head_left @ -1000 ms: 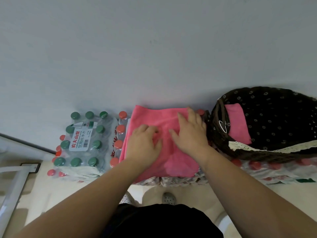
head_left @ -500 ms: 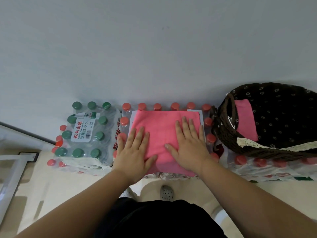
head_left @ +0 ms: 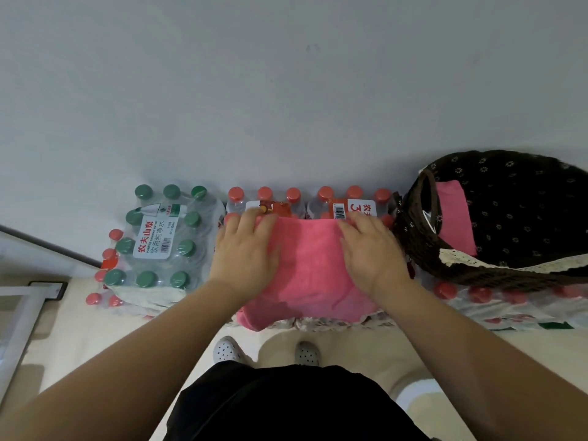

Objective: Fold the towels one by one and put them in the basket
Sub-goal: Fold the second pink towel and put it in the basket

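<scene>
A view from a head-worn camera looks down at a person's two bare arms reaching forward, at the centre of the frame. A pink towel [head_left: 311, 265] lies spread on top of shrink-wrapped packs of red-capped water bottles [head_left: 324, 198] that stand against a plain pale wall [head_left: 286, 90].

The left hand [head_left: 245, 249] rests palm down on the left part of the towel, and the right hand [head_left: 372, 253] rests palm down on its right part. Both hands lie flat with the fingers stretched out, and the fingertips reach the towel's far edge. The near left corner of the towel droops over the front of the packs.

At the right of the frame a dark wicker basket [head_left: 413, 246] with a flowered lining and a lace trim sits on more bottle packs, just beside the towel. A folded pink towel [head_left: 451, 214] leans inside it, against its left wall.

At the left of the frame stands a pack of green-capped bottles [head_left: 159, 240] with a white label. At the bottom, the person's black clothing [head_left: 286, 402] and two perforated shoes [head_left: 226, 350] show above a light floor [head_left: 95, 338].
</scene>
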`<state>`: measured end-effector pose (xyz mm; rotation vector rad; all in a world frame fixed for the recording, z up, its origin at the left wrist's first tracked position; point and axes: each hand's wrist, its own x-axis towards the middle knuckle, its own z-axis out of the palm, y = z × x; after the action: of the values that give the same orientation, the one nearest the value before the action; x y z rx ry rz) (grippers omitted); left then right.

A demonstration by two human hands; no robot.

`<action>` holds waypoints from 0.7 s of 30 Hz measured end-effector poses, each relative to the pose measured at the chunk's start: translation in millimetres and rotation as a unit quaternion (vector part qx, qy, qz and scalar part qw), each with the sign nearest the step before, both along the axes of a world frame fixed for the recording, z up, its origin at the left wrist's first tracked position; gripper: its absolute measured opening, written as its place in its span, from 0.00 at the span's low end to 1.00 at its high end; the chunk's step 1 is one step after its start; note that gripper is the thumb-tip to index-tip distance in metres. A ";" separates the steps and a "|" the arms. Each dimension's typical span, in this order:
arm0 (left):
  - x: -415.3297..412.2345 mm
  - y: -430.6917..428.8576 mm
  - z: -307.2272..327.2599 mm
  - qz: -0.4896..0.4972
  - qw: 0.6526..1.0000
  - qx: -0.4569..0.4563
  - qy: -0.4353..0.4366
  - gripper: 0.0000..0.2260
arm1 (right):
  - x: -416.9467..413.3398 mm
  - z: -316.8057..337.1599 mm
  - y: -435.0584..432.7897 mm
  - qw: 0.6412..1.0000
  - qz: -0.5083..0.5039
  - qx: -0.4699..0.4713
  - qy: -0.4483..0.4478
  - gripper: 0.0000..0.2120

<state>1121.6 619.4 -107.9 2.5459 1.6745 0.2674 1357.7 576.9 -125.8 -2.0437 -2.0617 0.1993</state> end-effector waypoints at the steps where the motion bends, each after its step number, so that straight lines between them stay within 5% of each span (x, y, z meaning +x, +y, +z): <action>1: 3.6 11.0 2.7 0.011 1.000 -0.013 -0.004 0.25 | 1.7 2.4 10.7 1.000 0.002 -0.015 -0.020 0.18; 6: 5.1 45.3 0.1 0.001 0.988 -0.141 0.057 0.20 | 8.4 -1.7 28.1 0.995 -0.029 -0.037 -0.084 0.12; 15: -21.1 14.1 -3.6 -0.057 0.993 -0.099 -0.019 0.11 | 7.6 -6.1 8.0 0.994 0.007 0.020 -0.107 0.08; 21: -53.7 -8.1 20.0 -0.113 0.981 -0.114 -0.106 0.12 | 9.5 15.6 -28.2 0.996 0.067 0.045 0.034 0.04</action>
<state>1067.9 611.3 -87.9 2.4106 1.2502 0.2973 1367.3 548.8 -110.2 -1.8229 -2.1271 0.1938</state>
